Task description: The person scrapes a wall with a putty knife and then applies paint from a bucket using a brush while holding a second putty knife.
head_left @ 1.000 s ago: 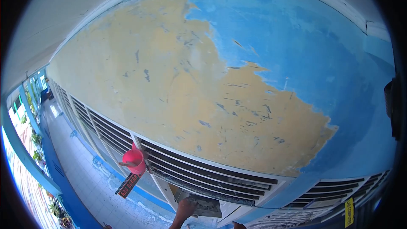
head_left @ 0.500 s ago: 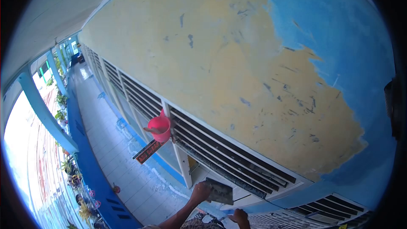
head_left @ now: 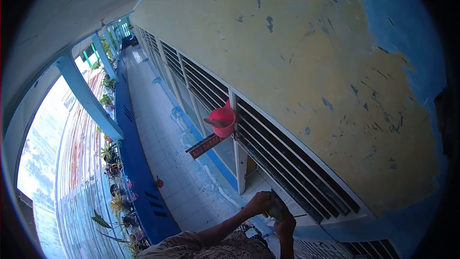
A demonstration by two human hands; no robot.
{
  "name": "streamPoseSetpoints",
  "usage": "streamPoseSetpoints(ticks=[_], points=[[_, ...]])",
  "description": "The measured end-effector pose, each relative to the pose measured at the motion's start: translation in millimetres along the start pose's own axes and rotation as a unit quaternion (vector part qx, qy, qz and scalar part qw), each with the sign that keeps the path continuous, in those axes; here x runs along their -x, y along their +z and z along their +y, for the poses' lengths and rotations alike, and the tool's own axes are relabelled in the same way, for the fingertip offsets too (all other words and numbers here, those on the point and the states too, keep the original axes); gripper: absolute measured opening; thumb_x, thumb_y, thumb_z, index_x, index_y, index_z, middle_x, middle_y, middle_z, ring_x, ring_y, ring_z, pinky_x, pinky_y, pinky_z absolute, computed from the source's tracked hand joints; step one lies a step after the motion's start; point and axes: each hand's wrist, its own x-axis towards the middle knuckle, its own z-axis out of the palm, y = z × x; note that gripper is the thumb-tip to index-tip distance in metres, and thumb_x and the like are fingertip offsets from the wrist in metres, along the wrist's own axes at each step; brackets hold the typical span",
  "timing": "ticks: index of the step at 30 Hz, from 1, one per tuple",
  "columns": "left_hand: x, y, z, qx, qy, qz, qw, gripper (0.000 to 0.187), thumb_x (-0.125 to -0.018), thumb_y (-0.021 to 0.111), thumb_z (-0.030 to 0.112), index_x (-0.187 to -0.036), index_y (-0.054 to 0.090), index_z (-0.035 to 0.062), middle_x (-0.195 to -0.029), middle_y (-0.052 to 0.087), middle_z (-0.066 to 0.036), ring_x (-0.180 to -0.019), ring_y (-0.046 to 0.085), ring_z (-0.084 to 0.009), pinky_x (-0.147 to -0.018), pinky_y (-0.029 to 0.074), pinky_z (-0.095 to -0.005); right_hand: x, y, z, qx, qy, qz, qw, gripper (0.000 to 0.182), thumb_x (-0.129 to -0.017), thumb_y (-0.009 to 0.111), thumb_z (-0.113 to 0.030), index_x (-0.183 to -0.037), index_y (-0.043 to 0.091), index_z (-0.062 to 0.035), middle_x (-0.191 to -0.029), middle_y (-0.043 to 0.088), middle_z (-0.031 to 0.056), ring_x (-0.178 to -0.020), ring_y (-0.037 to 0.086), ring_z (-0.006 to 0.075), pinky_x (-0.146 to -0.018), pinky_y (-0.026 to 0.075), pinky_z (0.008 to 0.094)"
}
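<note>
Near the bottom centre, my left hand (head_left: 259, 204) is closed on a flat grey scraper (head_left: 276, 206). My right hand (head_left: 286, 224) is closed against the lower edge of the same scraper; whether it holds anything else is hidden. The two hands are close together in front of the louvred window. Above them a pink bucket (head_left: 222, 122) hangs at the window frame, with a handle-like tool sticking out. The wall (head_left: 306, 67) carries a pale yellow patch with dark scrape marks, edged by blue paint.
A dark sign with red letters (head_left: 206, 147) juts out below the bucket. Louvred windows (head_left: 287, 163) run along the wall. To the left are a tiled walkway (head_left: 158, 139), a blue low wall (head_left: 139, 182), potted plants (head_left: 116, 204) and light blue pillars (head_left: 88, 98).
The view has swung, so the bucket and wall appear further right. My hands have come together, and the scraper, earlier held out flat in my left hand, is now turned between them.
</note>
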Motion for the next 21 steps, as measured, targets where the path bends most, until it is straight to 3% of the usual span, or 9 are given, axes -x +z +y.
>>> streamPoseSetpoints(ticks=[3, 5, 9, 12, 14, 16, 18, 19, 21], points=[[-1.3, -10.7, 0.0, 0.061, -0.015, -0.001, 0.998, 0.038, -0.099, 0.053, 0.03, -0.089, 0.061, -0.0057, -0.078, 0.068, -0.017, -0.058, 0.07, -0.022, -0.048, 0.055, -0.0326, 13.3, -3.3, 13.6, 0.089, 0.086, 0.012, 0.992, 0.028, -0.079, 0.071, -0.02, -0.099, 0.067, -0.0004, -0.078, 0.067, 0.0213, -0.07, 0.066, 0.0416, -0.066, 0.053, 0.0496], [1.0, -19.1, 7.2, 0.028, 0.005, 0.03, 0.999, 0.04, -0.1, 0.052, 0.034, -0.088, 0.062, -0.0028, -0.065, 0.064, -0.01, -0.056, 0.065, -0.0174, -0.047, 0.05, -0.0317, 16.1, -4.9, 22.0, 0.11, 0.143, 0.008, 0.984, 0.031, -0.087, 0.067, -0.027, -0.078, 0.069, 0.0029, -0.064, 0.064, 0.022, -0.061, 0.065, 0.0423, -0.058, 0.051, 0.0477], [-21.3, -29.6, -19.4, -0.054, 0.085, 0.175, 0.98, 0.051, -0.1, 0.049, 0.043, -0.078, 0.062, -0.0005, -0.055, 0.053, -0.008, -0.046, 0.049, -0.0169, -0.048, 0.042, -0.0375, 14.0, -10.9, 27.4, -0.1, 0.213, 0.104, 0.966, 0.027, -0.081, 0.069, -0.015, -0.094, 0.069, 0.0084, -0.081, 0.07, 0.023, -0.078, 0.07, 0.0378, -0.07, 0.054, 0.0423], [-16.5, -29.2, -12.3, -0.114, 0.116, 0.224, 0.961, 0.052, -0.098, 0.056, 0.042, -0.068, 0.06, -0.0005, -0.059, 0.055, -0.007, -0.046, 0.05, -0.0169, -0.048, 0.042, -0.0362, 3.6, -25.0, 4.3, -0.189, 0.144, 0.19, 0.952, 0.034, -0.077, 0.07, -0.01, -0.104, 0.066, 0.0103, -0.094, 0.07, 0.0228, -0.085, 0.07, 0.0348, -0.075, 0.054, 0.0432], [-8.7, -24.0, -3.7, -0.119, 0.07, 0.217, 0.966, 0.048, -0.095, 0.061, 0.039, -0.068, 0.062, -0.0006, -0.061, 0.058, -0.007, -0.049, 0.053, -0.0173, -0.051, 0.044, -0.0357, 0.8, -28.0, 3.6, -0.177, 0.135, 0.169, 0.96, 0.043, -0.074, 0.074, -0.008, -0.112, 0.062, 0.0106, -0.102, 0.069, 0.0211, -0.086, 0.068, 0.0308, -0.075, 0.054, 0.0418], [-8.8, -20.7, -6.5, -0.124, 0.025, 0.208, 0.97, 0.044, -0.093, 0.065, 0.036, -0.068, 0.065, -0.0006, -0.063, 0.061, -0.007, -0.052, 0.057, -0.0177, -0.053, 0.046, -0.0352, -7.3, -42.0, -27.8, -0.335, 0.189, 0.226, 0.895, 0.044, -0.072, 0.077, -0.007, -0.11, 0.063, 0.0113, -0.101, 0.069, 0.0193, -0.082, 0.067, 0.0278, -0.074, 0.055, 0.0392], [-13.5, -10.3, -21.7, -0.072, 0.178, 0.209, 0.959, 0.029, -0.089, 0.072, 0.03, -0.086, 0.072, 0.0016, -0.082, 0.07, -0.011, -0.071, 0.067, -0.0176, -0.063, 0.054, -0.0336, -7.1, -47.8, -34.0, -0.379, 0.208, 0.236, 0.87, 0.045, -0.071, 0.078, -0.006, -0.109, 0.063, 0.0116, -0.1, 0.068, 0.0184, -0.081, 0.067, 0.0267, -0.073, 0.055, 0.0385], [-17.3, -6.8, -24.9, -0.085, 0.219, 0.191, 0.953, 0.036, -0.088, 0.072, 0.028, -0.113, 0.067, 0.0025, -0.108, 0.069, -0.014, -0.093, 0.069, -0.0181, -0.076, 0.057, -0.0343, -6.9, -50.6, -36.3, -0.422, 0.228, 0.247, 0.842, 0.045, -0.071, 0.079, -0.005, -0.109, 0.062, 0.012, -0.099, 0.068, 0.0175, -0.081, 0.066, 0.0256, -0.072, 0.055, 0.0378], [-21.2, 0.5, -31.1, -0.048, 0.201, 0.164, 0.965, 0.044, -0.089, 0.071, 0.029, -0.122, 0.06, 0.0021, -0.116, 0.066, -0.015, -0.098, 0.068, -0.0194, -0.08, 0.057, -0.0354, -1.3, -62.1, -41.2, -0.429, 0.222, 0.242, 0.842, 0.047, -0.07, 0.08, -0.005, -0.109, 0.062, 0.0124, -0.098, 0.067, 0.0178, -0.08, 0.066, 0.0257, -0.071, 0.055, 0.0376]])
